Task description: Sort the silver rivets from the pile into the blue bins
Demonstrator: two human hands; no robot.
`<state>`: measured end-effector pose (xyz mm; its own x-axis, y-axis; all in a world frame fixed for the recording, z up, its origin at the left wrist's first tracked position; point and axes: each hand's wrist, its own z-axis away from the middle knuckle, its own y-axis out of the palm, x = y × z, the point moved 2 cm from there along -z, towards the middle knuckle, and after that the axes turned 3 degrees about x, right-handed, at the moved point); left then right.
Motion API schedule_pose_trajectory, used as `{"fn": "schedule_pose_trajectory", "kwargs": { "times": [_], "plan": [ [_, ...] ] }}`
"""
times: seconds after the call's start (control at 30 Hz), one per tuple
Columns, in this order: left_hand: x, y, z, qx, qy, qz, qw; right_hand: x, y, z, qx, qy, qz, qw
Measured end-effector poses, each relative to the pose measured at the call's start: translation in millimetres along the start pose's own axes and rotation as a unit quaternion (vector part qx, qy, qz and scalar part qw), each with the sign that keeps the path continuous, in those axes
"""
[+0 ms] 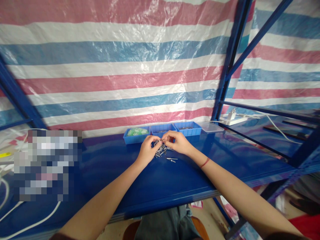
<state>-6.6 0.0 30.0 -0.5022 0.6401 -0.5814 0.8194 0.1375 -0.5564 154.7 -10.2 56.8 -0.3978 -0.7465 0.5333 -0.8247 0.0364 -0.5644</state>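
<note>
My left hand (146, 150) and my right hand (178, 141) meet over a pile of silver blind rivets (162, 150) on the blue table. Both hands pinch thumb against fingers on a small rivet (161, 140) held between them; it is mostly covered by the fingertips. Two loose rivets (171, 159) lie just right of the pile, below my right hand. Behind the hands stand three blue bins: the left bin (136, 139) with green-and-white packets, the middle bin (163, 127) partly hidden, and the right bin (188, 132) with small metal pieces.
The blue tabletop (112, 180) ends at a front edge above my lap. A clear plastic lid (212, 127) lies right of the bins, near a white power strip (233, 119). Blue frame posts (226, 71) rise at the sides. White cables (37, 223) run along the left.
</note>
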Motion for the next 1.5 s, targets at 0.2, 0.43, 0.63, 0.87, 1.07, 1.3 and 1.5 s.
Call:
{"fn": "schedule_pose_trajectory", "kwargs": {
  "times": [0.2, 0.43, 0.63, 0.87, 1.07, 1.3, 1.5],
  "plan": [
    [1, -2.7, 0, -0.02, 0.014, -0.017, 1.0, -9, 0, 0, 0.015, 0.013, 0.054, 0.998],
    [-1, 3.5, 4, 0.04, 0.022, -0.038, 0.998, -63, -21, -2, -0.136, 0.179, 0.041, 0.974],
    [-14, 7.2, 15, 0.231, 0.087, -0.121, 0.962, -110, -56, 13, -0.237, 0.36, 0.064, 0.9],
    [-12, 10.5, 15, 0.251, 0.089, -0.151, 0.952, -81, -40, 6, -0.143, 0.316, 0.097, 0.933],
    [-7, 9.8, 11, 0.158, 0.102, -0.163, 0.969, -61, -23, 2, -0.04, 0.231, 0.094, 0.967],
    [15, 4.0, -1, 0.043, 0.027, -0.082, 0.995, -29, 4, 3, 0.091, 0.158, -0.166, 0.969],
    [17, 7.9, -4, 0.053, 0.013, -0.01, 0.998, -13, 14, 3, 0.049, 0.156, -0.245, 0.956]
  ]
}}
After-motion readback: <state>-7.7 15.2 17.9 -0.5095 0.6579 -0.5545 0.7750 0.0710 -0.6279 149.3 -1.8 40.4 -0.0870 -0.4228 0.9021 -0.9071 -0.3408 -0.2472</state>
